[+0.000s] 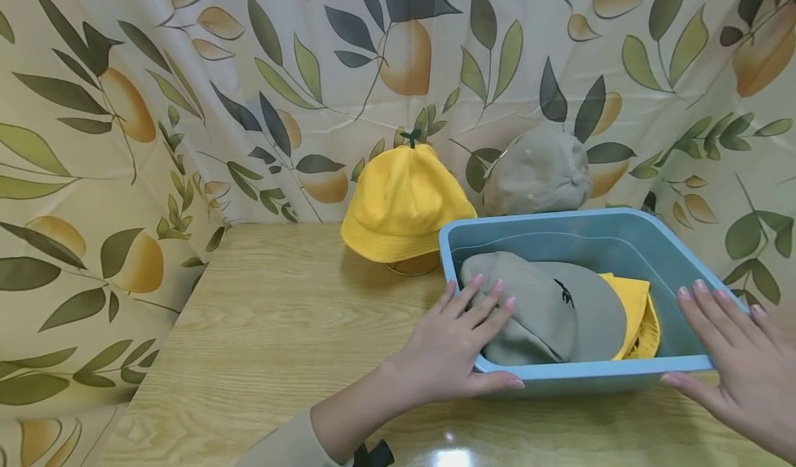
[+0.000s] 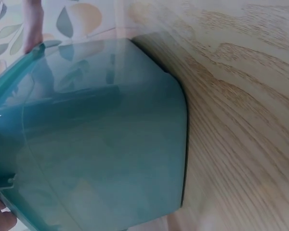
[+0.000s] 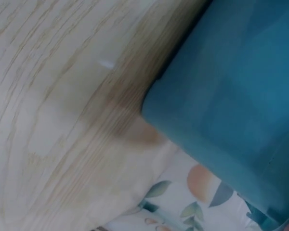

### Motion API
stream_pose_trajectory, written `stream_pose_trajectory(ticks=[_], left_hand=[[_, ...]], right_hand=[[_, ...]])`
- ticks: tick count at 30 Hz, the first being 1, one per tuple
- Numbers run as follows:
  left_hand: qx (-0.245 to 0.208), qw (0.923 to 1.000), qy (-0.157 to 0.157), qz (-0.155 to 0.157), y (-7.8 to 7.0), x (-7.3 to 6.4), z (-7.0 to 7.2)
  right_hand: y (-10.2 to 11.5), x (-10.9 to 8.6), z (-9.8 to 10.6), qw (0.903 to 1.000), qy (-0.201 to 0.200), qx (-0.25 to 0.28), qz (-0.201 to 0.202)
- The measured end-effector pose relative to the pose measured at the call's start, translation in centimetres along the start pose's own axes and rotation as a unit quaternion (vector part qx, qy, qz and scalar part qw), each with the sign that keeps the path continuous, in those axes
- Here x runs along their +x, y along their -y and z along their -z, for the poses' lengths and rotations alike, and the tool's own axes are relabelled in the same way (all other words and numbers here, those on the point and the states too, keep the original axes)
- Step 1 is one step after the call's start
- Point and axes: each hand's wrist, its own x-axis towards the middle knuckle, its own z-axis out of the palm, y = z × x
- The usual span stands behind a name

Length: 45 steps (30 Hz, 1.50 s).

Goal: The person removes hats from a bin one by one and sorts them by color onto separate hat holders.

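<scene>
Between the 2 hands lies the bin [image 1: 591, 372], its long axis running left to right, so neither hand is clearly nearer: the left hand [image 1: 454, 346] is at its near left corner, the right hand [image 1: 740, 360] at its near right. Each hand has its fingers straight, laid across the rim, with the thumb by the front edge; neither is curled round anything. Inside the bin, the gray cap [image 1: 528, 308] points its crown at the left hand and its brim right, partly over yellow cloth [image 1: 643, 315]. Underneath, the wood table [image 1: 261, 329] appears to bear the bin and extends left. Behind are 2 more: a yellow hat [image 1: 407, 201] near the back left corner and a beige cap [image 1: 541, 170] beyond the back rim, before the leafy curtain [image 1: 348, 39].
</scene>
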Motion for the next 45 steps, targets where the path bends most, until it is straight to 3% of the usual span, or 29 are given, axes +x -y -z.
stream_pose_trajectory(ticks=[5,13,22,30,39,45], left_hand=[[-0.005,1.0,0.001,0.008,0.4,-0.7,0.3],[-0.018,0.9992,0.033,0.015,1.4,-2.0,1.0],[-0.05,0.9983,0.027,0.012,2.6,-3.5,1.5],[-0.079,0.9969,-0.003,-0.003,4.1,-5.1,1.6],[-0.068,0.9968,-0.041,-0.011,5.3,-6.4,1.8],[-0.057,0.9971,-0.047,-0.018,5.9,-7.1,1.9]], right_hand=[[0.5,0.3,-0.1,0.9998,0.001,0.013,0.016],[1.8,0.6,0.0,0.9979,-0.02,0.032,0.052],[3.5,1.0,0.0,0.9957,-0.031,0.042,0.077],[5.2,1.7,0.0,0.9936,-0.035,0.037,0.101],[6.4,3.0,-0.3,0.9852,-0.063,0.047,0.152],[5.8,3.9,-0.1,0.9725,-0.043,0.059,0.221]])
